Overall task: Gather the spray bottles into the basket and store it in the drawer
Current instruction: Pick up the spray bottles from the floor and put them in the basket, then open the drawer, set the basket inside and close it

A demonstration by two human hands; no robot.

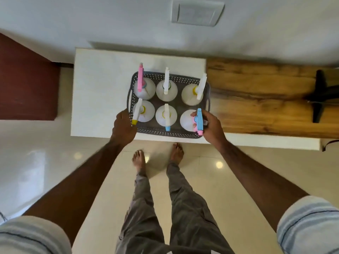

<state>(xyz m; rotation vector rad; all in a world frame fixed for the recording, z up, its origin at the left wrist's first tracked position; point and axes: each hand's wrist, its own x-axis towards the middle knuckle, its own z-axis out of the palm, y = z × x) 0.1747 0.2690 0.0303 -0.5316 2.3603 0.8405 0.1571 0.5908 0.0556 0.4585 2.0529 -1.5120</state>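
Overhead, a white tabletop (102,92) stands against a pale wall (91,21), with a wooden slab (256,99) joining it on the right and a dark red panel (25,79) off to the left. Glossy cream floor tiles (211,180) spread below, reflecting ceiling lights.

On the table sits a grey perforated basket (171,133), its near rim close to the table's front edge, with bare white surface left and behind it. Six white spray bottles stand upright inside in two rows of three. The back row has a pink-headed bottle (140,78), a white-headed one (166,83) and another white-headed one (200,87). In the front row are a yellow-tipped bottle (137,112), a blue-tipped bottle (166,116) and a bottle with a blue and pink head (199,121).

The left hand (124,125) rests at the basket's near left corner, fingers curled over the rim, though whether they truly grip it is hard to make out. The right hand (211,125) holds the blue and pink sprayer head, fingers wrapped around it at the near right corner.

A dark object (321,96) on the wood is blurred and cut off by the frame edge. Bare feet (139,160) stand just before the table.
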